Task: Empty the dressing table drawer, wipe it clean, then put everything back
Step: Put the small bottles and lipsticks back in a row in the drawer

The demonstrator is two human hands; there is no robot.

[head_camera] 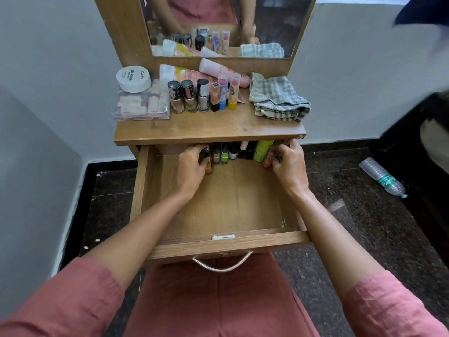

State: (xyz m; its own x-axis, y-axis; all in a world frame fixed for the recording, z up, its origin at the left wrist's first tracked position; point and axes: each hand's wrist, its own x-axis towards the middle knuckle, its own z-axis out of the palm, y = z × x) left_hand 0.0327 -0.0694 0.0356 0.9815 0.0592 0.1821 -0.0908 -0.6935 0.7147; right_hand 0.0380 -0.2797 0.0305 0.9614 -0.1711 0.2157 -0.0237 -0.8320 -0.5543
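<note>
While the drawer (218, 242) stands pulled out at six o'clock below the tabletop (209, 130), the left hand (192, 166) at the drawer's eleven o'clock curls its fingers round a small dark-capped bottle (208, 161), and the right hand (290, 165) at one o'clock pinches a small orange bottle (266, 163). Between the hands, along the drawer's twelve o'clock wall, a row of small bottles (224, 154) stands upright, with a taller green bottle (262, 150) just beside the right hand. Farther off on the tabletop, nail polish bottles (189, 96) stand at centre, a white jar (133, 78) sits on a clear box (141, 107) at ten o'clock, and a checked cloth (277, 98) lies at two o'clock beneath the mirror (274, 20).
</note>
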